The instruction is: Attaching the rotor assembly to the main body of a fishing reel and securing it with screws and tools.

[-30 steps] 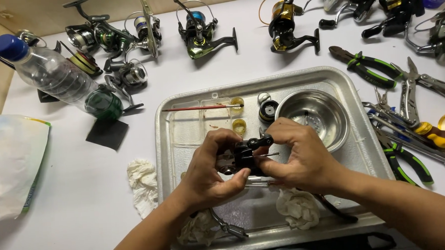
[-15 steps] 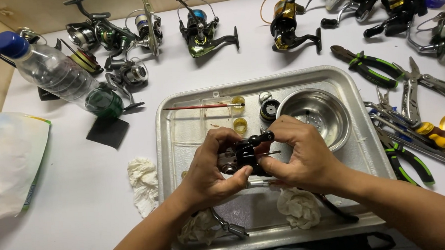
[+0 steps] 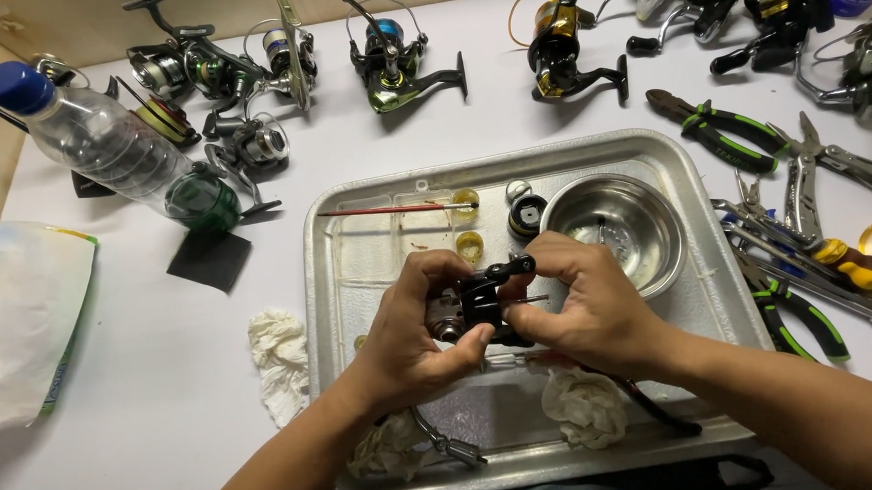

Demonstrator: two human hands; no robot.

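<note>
Both of my hands hold a small black fishing reel body (image 3: 482,297) over the middle of a metal tray (image 3: 359,268). My left hand (image 3: 415,324) grips its left side, thumb under it. From the right, my right hand (image 3: 581,307) pinches it, fingers curled over the top. A thin shaft sticks out of the reel toward my right hand. In the tray lie a steel bowl (image 3: 614,229), a red-handled brush (image 3: 395,210), a black round part (image 3: 527,215), two small yellow caps and crumpled tissues (image 3: 585,405).
Several fishing reels (image 3: 393,56) line the far side of the white table. Pliers and other hand tools (image 3: 798,219) lie right of the tray. A plastic bottle (image 3: 108,147) lies at the left, with a black square pad (image 3: 209,260) and a white bag (image 3: 18,322).
The hands and the reel body stay almost in place over the tray; the fingers shift slightly on the part.
</note>
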